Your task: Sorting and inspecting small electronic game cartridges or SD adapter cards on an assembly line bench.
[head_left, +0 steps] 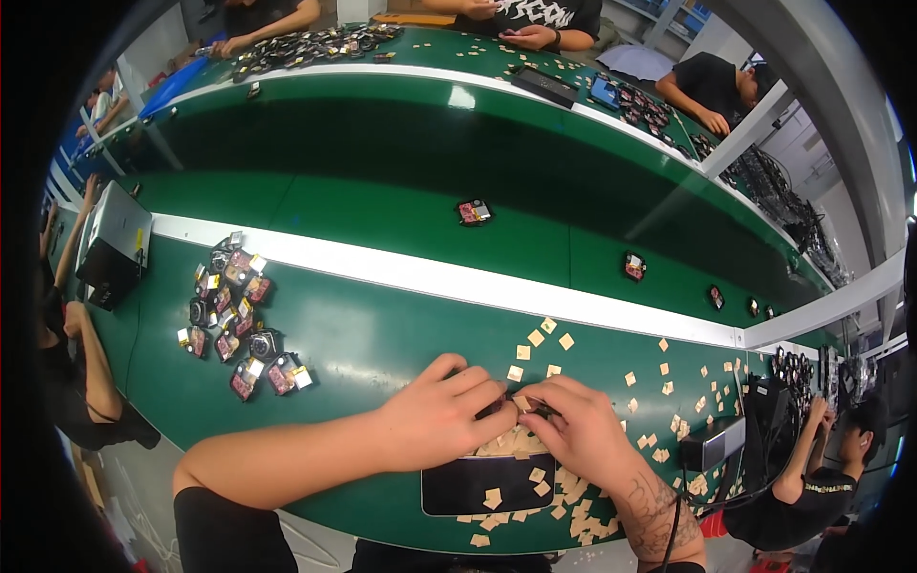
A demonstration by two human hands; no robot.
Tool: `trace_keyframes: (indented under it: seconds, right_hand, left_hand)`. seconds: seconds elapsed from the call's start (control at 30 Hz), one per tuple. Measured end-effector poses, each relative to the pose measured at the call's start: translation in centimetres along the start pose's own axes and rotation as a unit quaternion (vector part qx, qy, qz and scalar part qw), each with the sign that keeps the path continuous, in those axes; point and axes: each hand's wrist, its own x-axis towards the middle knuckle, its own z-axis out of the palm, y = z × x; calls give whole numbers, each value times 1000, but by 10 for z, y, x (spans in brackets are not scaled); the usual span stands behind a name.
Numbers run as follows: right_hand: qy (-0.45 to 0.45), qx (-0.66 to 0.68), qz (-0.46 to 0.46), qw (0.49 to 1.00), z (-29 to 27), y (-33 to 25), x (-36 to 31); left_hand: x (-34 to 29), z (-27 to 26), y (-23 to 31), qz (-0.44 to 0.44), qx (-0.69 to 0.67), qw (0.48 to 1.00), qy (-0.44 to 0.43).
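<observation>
My left hand [457, 406] is closed round a small dark device, mostly hidden behind its fingers. Its fingertips meet those of my right hand [581, 425], whose thumb and forefinger pinch at a small tan square [522, 404] against the device's edge. Right below both hands lies a flat black rectangular tray or panel [454, 489], with a heap of tan squares [516, 441] on its upper part. More loose tan squares [583, 516] are strewn beside my right wrist.
A cluster of small camera-like devices [229, 320] sits at the left of the green table [353, 334]. Past a white rail [382, 272], a green belt carries single devices [473, 212]. A black box [712, 444] with cables stands at right. Other people work around.
</observation>
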Motion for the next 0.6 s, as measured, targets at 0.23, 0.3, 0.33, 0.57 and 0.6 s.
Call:
trace_keyframes:
  seconds: [0.23, 0.3, 0.33, 0.57, 0.6]
  right_hand:
    - [-9, 71, 124, 990, 2, 0, -1]
    - [6, 69, 112, 991, 5, -5, -1]
    - [16, 52, 107, 993, 6, -9, -1]
    - [19, 12, 116, 993, 11, -22, 3]
    - [23, 12, 114, 993, 12, -22, 1]
  left_hand:
    - [2, 0, 0, -27, -43, 999, -1]
    - [1, -1, 1, -27, -44, 999, 3]
    - [1, -1, 1, -28, -47, 999, 5]
    - [-5, -4, 4, -50, -62, 997, 0]
    - [-7, -4, 6, -69, -79, 995, 0]
